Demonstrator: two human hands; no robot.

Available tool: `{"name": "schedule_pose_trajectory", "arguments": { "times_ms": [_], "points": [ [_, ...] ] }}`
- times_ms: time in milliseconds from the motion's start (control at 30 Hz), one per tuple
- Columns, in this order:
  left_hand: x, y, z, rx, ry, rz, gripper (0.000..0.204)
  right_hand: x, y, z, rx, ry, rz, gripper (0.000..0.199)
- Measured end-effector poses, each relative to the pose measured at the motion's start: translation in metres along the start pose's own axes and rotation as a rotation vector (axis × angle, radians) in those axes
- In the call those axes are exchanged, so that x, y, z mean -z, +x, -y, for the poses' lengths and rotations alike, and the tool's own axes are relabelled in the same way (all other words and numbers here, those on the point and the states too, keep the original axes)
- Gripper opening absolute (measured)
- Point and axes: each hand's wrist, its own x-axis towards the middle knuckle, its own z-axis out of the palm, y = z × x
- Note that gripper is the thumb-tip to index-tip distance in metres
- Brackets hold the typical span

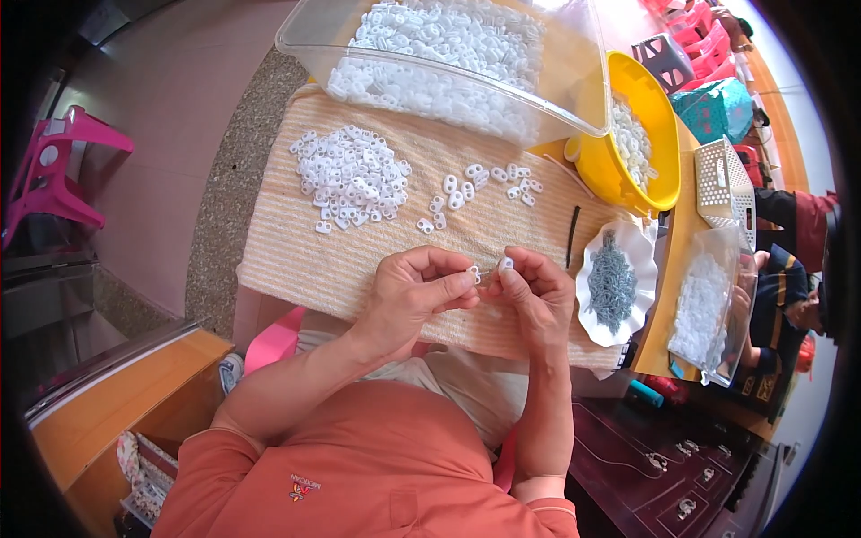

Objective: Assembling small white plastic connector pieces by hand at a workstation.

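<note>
- White plastic pieces are everywhere on the striped cloth [359, 260]: a heap of small white pieces [352, 184] lies well ahead of the hands, with a loose scatter of pieces [480, 188] beside it toward the right.
- Left hand [414, 296] is curled, thumb and forefinger pinching one small white piece [473, 272]; right hand [538, 291] pinches a second white piece [506, 264] just beside it, the two nearly touching.
- Both held pieces sit between the fingertips, above the near edge of the cloth.
- Judging by the heap and the clear tub [466, 63] full of the same parts, a great deal seems left to work through.
- White scalloped dish [641, 260] of grey metal bits lies just right of the right hand; a yellow bowl [664, 134] beyond holds more white parts.
</note>
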Motion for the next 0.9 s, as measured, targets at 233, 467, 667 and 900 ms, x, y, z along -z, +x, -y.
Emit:
{"name": "schedule_pose_trajectory", "arguments": {
  "times_ms": [233, 467, 667, 900],
  "points": [
    [-0.0015, -0.0005, -0.0018, 0.016, 0.02, -0.011, 0.012, 0.0027, -0.0034, 0.0012, -0.013, -0.148, 0.092, 0.041],
    [-0.0023, -0.0009, -0.003, 0.021, 0.046, -0.009, 0.012, 0.0018, -0.0044, 0.0045, -0.033, -0.083, 0.112, 0.039],
    [-0.0037, -0.0015, -0.0056, 0.037, 0.032, -0.014, 0.015, 0.0019, -0.0042, 0.002, 0.051, -0.063, 0.098, 0.037],
    [-0.0037, -0.0011, -0.0036, 0.036, 0.064, -0.017, 0.015, 0.0037, -0.008, 0.003, -0.046, -0.05, 0.143, 0.037]
  ]
}}
